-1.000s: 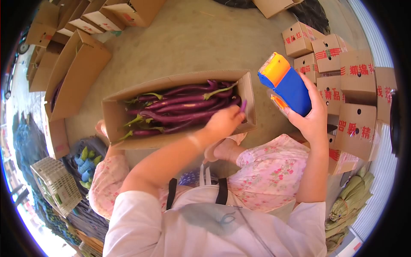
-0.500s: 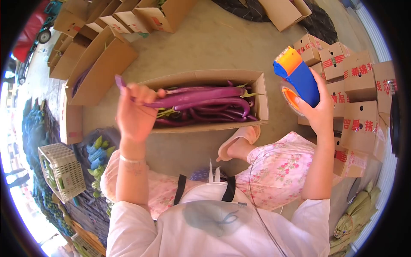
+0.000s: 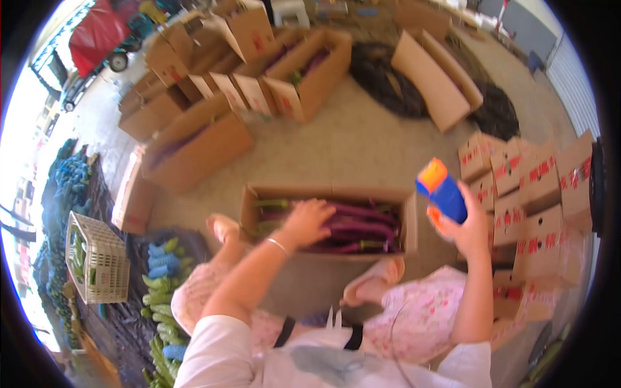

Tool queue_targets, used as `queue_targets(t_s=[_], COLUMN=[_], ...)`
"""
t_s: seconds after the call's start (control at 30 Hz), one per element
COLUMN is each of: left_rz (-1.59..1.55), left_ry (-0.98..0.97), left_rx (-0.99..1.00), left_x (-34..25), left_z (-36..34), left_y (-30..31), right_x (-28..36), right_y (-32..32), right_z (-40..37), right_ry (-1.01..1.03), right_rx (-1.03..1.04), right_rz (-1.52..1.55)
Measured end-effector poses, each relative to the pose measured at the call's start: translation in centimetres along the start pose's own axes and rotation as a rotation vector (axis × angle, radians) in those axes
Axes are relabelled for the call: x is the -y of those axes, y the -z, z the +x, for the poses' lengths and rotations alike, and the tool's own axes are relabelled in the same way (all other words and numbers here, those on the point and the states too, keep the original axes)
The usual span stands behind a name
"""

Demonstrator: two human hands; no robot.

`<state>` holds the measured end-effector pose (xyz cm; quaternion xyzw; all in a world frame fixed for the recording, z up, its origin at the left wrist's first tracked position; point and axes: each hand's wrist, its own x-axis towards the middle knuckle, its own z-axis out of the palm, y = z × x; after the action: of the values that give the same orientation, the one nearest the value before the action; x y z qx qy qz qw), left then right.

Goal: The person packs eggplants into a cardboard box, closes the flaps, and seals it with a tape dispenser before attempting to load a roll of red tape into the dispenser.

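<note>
Long purple eggplants [image 3: 369, 223] lie lengthwise in an open cardboard box [image 3: 409, 220] on the floor in front of me. My left hand [image 3: 308, 223] is over the left-middle of the box, its fingers stretched out onto the eggplants; their undersides are hidden. To the right of the box, my right hand [image 3: 471, 227] grips a blue and orange tape dispenser [image 3: 446, 194] held up in the air, its orange end pointing away from me.
More open boxes [image 3: 200, 152] with eggplants stand at the back left. Printed cartons [image 3: 540, 171] are stacked on the right. A plastic crate [image 3: 100, 258] and green vegetables in blue netting [image 3: 162, 275] lie left. Black sheeting [image 3: 381, 84] is at the back.
My left hand has gone from holding up an eggplant to lying over the eggplants in the box. The camera view has tilted up. The tape dispenser stays in my right hand.
</note>
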<state>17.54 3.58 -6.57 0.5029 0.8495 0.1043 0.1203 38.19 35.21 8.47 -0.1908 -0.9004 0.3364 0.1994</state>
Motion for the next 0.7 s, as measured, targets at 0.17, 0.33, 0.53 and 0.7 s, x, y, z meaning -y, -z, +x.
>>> queue_targets(t_s=[0.17, 0.33, 0.53, 0.7], left_rz=[0.138, 0.105, 0.192, 0.187], left_ry=[0.074, 0.109, 0.142, 0.166], left_rx=[0.390, 0.493, 0.399, 0.401], left_x=[-0.6, -0.4, -0.5, -1.2], left_z=[-2.0, -3.0, -2.6, -2.3], left_y=[-4.4, -4.1, -5.1, -3.7], right_x=[0.1, -3.3, -6.8, -5.7], right_y=[0.7, -1.8, -12.0, -14.2], right_z=[0.2, 1.1, 0.3, 1.5], right_ry=[-0.022, 0.013, 0.157, 0.169], right_rx=[0.100, 0.428, 0.655, 0.743], right_rz=[-0.083, -0.202, -0.400, -0.517])
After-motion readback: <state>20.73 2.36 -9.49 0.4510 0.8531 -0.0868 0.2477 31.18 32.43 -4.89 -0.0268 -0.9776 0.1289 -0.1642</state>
